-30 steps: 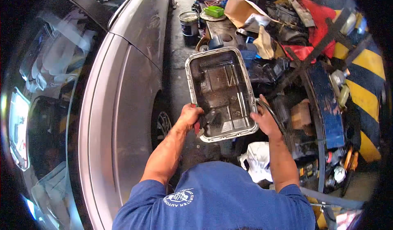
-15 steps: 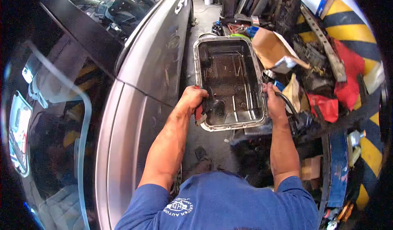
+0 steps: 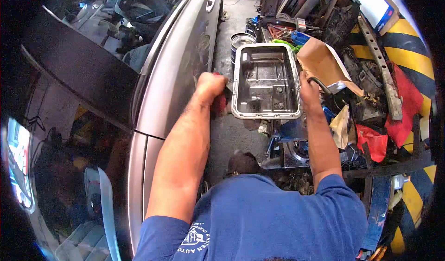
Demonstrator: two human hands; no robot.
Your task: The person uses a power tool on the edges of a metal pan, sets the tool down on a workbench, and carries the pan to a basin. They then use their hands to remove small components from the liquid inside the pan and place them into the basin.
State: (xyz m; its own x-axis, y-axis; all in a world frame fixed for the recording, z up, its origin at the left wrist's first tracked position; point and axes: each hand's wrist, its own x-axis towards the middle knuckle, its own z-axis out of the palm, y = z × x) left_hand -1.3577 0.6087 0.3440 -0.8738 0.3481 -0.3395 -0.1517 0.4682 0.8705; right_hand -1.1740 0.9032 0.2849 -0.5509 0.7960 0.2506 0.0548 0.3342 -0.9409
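Note:
A metal oil pan (image 3: 264, 82) with a pale, bolt-holed rim and a dark, ribbed inside is held up in front of me, its open side facing me. My right hand (image 3: 309, 91) is closed on the pan's right edge. To the left of the pan, my left hand (image 3: 212, 87) is closed around a red rag (image 3: 219, 104), slightly blurred and apart from the rim. Just behind the pan stands a round metal can (image 3: 242, 40). A dark curved hose (image 3: 321, 84) shows beside my right hand.
A silver car (image 3: 171, 70) lines my left side. On the right, a cluttered bench holds an open cardboard box (image 3: 322, 61), red cloths (image 3: 371, 142), a perforated metal bar (image 3: 381, 66) and dark parts. Yellow-and-black stripes (image 3: 410, 57) mark the right wall.
My left hand, with the red rag, has come away from the pan's left rim and moved up. The pan has shifted up and right, and its inside shows from another angle.

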